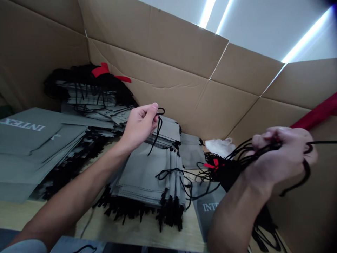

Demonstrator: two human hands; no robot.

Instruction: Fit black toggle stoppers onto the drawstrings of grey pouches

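Observation:
My left hand is raised over a stack of grey drawstring bags and pinches a single black cord between thumb and fingers; the cord hangs down toward the stack. My right hand is closed in a fist around a bundle of black cords that trails left and down to a dark bunch tied with a red band. A grey bag printed INTEX lies flat under that bunch, beneath my right forearm.
More grey bags are piled at the left and at the back, the back pile topped with black cords and a red tie. Cardboard walls surround the wooden tabletop. A white plastic scrap lies by the wall.

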